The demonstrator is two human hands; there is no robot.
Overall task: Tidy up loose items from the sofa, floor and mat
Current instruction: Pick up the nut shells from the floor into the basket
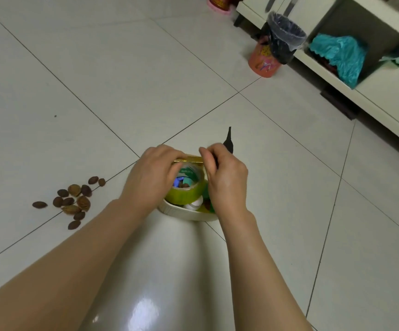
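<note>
While both forearms reach forward and down over the tiled floor [122, 68], we note the left hand [153, 177] bent at the wrist with its fingers curled over the far rim of a tape roll [189, 191]. The right hand [224, 177] is raised beside it, thumb and forefinger pinched together at the roll's upper edge, where a thin gold strip [190, 159] spans between the two sets of fingertips. We cannot tell whether that strip is part of the roll or a separate piece. A slim dark object [229, 142] sticks up from behind the right hand, apparently held in the same grip.

We record the roll as yellow-green and glossy, tilted, with a wide core through which small coloured pieces show. It sits between the two palms, below the fingertips, resting in a shallow cream bowl [186, 215] on the floor, just under the wrists.

Well to the left of the left fingers lies a scatter of brown nut shells [74, 199]. Far beyond the right fingers stand a lined bin [283, 37] and an orange tub [264, 59] against a white shelf unit [373, 91].
</note>
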